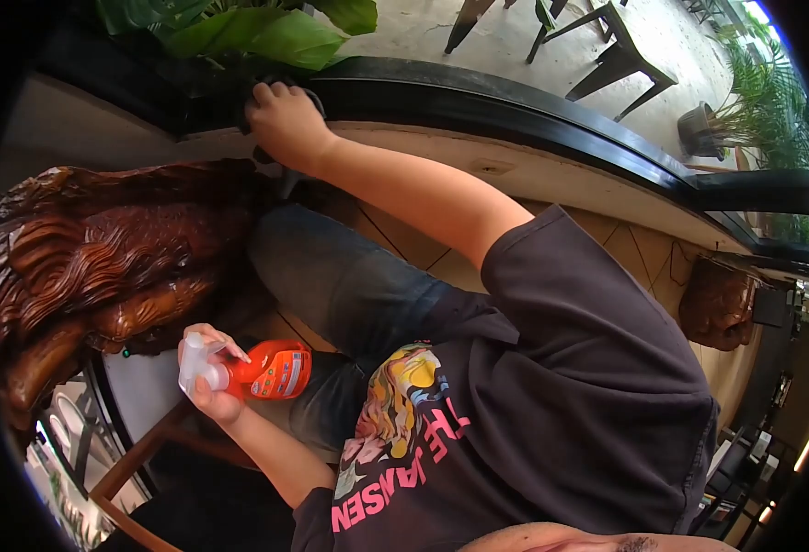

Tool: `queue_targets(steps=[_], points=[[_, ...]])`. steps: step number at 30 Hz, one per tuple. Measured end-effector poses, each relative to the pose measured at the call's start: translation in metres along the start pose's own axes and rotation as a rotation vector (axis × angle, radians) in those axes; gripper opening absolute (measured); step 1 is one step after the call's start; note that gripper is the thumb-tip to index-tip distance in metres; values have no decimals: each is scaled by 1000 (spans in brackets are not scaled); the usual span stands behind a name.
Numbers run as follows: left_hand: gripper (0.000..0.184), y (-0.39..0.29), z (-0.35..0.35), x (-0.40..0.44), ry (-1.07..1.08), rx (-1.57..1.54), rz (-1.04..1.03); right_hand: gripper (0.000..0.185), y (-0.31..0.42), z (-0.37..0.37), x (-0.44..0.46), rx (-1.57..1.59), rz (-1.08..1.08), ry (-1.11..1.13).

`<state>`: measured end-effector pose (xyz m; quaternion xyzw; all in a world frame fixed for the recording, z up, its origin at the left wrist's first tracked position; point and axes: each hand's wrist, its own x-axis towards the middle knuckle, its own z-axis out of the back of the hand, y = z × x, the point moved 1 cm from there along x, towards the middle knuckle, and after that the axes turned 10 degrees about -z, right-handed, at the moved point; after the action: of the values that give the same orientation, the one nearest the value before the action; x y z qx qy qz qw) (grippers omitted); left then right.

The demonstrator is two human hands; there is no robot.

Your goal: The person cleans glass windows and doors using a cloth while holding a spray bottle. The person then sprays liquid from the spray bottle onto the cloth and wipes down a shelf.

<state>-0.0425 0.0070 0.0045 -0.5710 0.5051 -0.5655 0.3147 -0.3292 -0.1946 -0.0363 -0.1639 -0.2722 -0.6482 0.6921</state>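
My left hand (pixel 213 373) is wrapped around the neck and white trigger head of a spray bottle (pixel 277 370). The bottle holds orange-red liquid, bears a printed label, and lies tilted sideways in the view. Farther up, my right arm stretches out to the black window frame (pixel 377 97). There my right hand (pixel 286 124) has its fingers curled over a dark cloth (pixel 315 99), pressed against the frame near its corner. Most of the cloth is hidden beneath the hand, and it blends into the dark frame.
A carved, glossy brown wooden piece (pixel 101 248) stands close before my legs. Large green leaves (pixel 275 37) hang by the frame. Beyond the glass are a dark metal stool (pixel 620 60) and a potted palm (pixel 699 129). A wooden chair frame (pixel 137 455) is at lower left.
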Motion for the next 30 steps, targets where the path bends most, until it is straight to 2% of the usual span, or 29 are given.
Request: queue_targets(steps=[2,5,8,10,12,15,19,25,30], points=[[66,4,-1,6,-2,-28,23,21,-38,32,-20,14,-16,67],[66,14,-6,16,-7,-48,48,32,-129,78,-79,125,-47,-6],[69,23,-9,22,-3,-68,58,44,-239,154,-173,-97,-33,-46],[70,27,-6,21,-13,-73,62,51,-299,207,-232,-303,-126,19],[71,29,-4,16,-50,-54,68,48,-340,241,-280,-518,-228,83],[70,31,-9,17,-19,-58,52,42,-368,245,-316,-545,-290,39],[67,20,-2,8,-33,-50,49,37,-335,211,-297,-461,-402,-36],[65,22,24,-10,-63,-33,0,35,-171,117,-162,4,-150,16],[66,17,27,-21,-106,-41,-43,48,-64,23,-58,110,88,83]])
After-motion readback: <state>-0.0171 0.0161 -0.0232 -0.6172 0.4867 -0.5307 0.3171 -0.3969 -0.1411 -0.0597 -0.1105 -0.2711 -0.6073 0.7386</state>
